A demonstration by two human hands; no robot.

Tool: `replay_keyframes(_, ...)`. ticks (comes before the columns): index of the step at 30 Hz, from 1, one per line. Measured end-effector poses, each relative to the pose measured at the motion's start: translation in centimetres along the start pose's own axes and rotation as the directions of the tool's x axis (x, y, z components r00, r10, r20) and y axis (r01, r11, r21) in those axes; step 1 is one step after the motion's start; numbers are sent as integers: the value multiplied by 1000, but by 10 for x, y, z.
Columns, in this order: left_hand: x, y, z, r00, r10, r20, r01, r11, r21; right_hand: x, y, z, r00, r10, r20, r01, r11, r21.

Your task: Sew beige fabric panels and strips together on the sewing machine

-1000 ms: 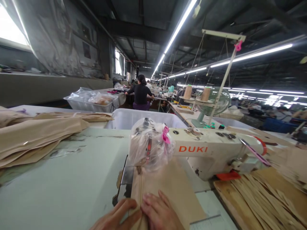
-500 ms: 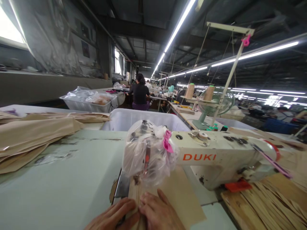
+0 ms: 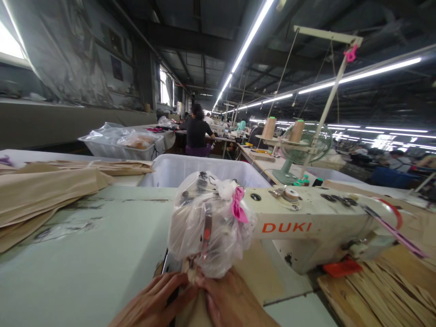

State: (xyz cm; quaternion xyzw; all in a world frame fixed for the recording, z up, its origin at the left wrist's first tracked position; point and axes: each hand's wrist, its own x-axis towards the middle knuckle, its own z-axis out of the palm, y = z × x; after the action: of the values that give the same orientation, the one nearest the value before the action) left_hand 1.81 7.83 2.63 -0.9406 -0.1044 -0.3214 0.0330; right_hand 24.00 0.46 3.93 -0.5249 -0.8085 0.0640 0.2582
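A beige fabric piece [image 3: 194,313] lies under the head of a white sewing machine [image 3: 286,222], bunched close to the presser foot [image 3: 191,262]. To the left of the foot, my left hand [image 3: 156,297] pinches the cloth's edge with bent fingers. My right hand [image 3: 235,297] grips the same cloth from the other side, its fingertips partly hidden beneath the clear plastic bag [image 3: 207,222] that wraps the machine head. More of the beige cloth spreads flat to the right of my right hand. A pink ribbon [image 3: 239,205] ties the bag.
Folded beige fabric [image 3: 51,195] is stacked on the table's left. Beige strips [image 3: 384,290] lie on a wooden board at right, by a red piece [image 3: 342,267]. Behind the machine are a white bin [image 3: 207,168], thread cones [image 3: 269,128] and a fan [image 3: 309,143]. A seated person [image 3: 197,134] works farther back.
Both hands have moved forward, closer to the presser foot, and the cloth has slid farther under the machine head. It is now bunched at the foot. The view has shifted slightly.
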Motion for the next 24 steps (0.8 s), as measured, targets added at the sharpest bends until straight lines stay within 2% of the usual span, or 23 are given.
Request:
replay_keyframes(3,2,4,-3,989,-117,91,123,991,-55,1,-2,-6,999,32,-3,-32,999,-18)
replay_keyframes(5,5,6,-6,985,-141,102,149,986,-70,0,-1,-7,999,32,-16,-32,999,-35)
replay_keyframes(9,7,4,-10,993,-103,53,103,995,14,1,1,-5,996,30,-82,-35,998,-60)
replay_keyframes(13,5,1,-8,996,-74,45,69,992,104,5,-1,-5,995,76,-61,-78,997,-28)
replay_keyframes(18,5,1,-9,996,-88,26,86,993,76,1,3,-2,990,121,-76,-124,992,-36)
replay_keyframes(24,7,5,-11,996,-83,30,81,994,77,-2,5,0,992,64,-112,-66,998,-18)
